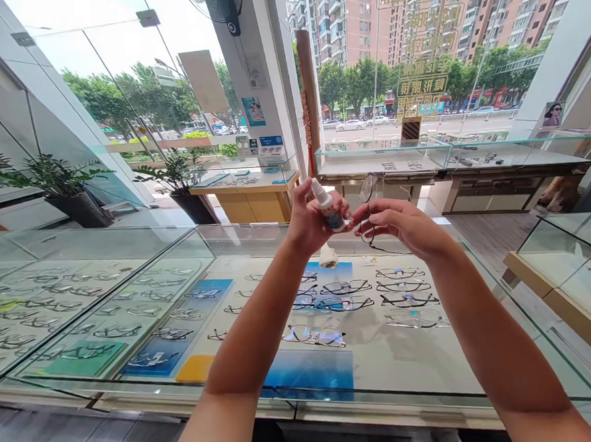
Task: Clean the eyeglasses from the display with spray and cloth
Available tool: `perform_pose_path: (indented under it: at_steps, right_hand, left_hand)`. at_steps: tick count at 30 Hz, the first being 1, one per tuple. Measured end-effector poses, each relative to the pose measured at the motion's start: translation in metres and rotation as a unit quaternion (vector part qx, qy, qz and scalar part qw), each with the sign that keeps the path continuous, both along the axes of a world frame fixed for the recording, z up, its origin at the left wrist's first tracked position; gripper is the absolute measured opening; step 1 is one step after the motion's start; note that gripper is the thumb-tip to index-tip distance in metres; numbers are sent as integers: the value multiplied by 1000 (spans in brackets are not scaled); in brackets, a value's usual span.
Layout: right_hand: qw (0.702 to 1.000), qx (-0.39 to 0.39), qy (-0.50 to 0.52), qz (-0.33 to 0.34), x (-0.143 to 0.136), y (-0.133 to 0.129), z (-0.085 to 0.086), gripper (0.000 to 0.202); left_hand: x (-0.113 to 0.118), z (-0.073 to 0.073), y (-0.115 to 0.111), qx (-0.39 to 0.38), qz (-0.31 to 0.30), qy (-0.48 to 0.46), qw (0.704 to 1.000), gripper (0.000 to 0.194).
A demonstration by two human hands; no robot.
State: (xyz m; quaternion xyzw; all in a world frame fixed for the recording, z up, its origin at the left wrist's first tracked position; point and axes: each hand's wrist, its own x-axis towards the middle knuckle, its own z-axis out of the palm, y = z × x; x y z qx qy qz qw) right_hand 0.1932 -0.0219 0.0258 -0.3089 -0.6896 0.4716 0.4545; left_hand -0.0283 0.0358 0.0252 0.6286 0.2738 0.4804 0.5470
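My left hand (309, 221) is closed around a small white bottle (333, 217) with a pointed nozzle and a printed label; it leans to the left. To the right of the bottle, my right hand (398, 225) grips a pair of eyeglasses (366, 190) by the thin dark frame. One round lens stands up above the fingers, and a temple arm hangs below. Both hands are raised over a glass display case (271, 230), close together. Just under the bottle a pale, cloth-like object (328, 256) shows; I cannot tell exactly what it is.
Rows of eyeglasses (345, 303) lie inside the case, some on blue cards (309, 373). Another glass case (578, 264) stands at the right. Further cases (382, 159) line the window. Potted plants (68, 195) stand at the left, and a wall fan (222, 9) hangs above.
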Motion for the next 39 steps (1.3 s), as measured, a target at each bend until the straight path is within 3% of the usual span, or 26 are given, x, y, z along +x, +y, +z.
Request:
perform_pose_path:
  at_steps: [7,19,29,39]
  right_hand:
    - [996,-41,38,67,0,10,-7,23]
    - [993,-64,36,90,-5,9,-7,25]
    - [979,-92,166,73,-4,29,-18,25]
    - [953,-137,261,72,-10,46,-30,28]
  left_hand:
    - [11,-14,11,129,121,88,980,57]
    - [13,-16,12,89,122,94,984,51]
    - [5,-15,11,119,91,141,979,66]
    - [10,-13,0,152,119,233,953,61]
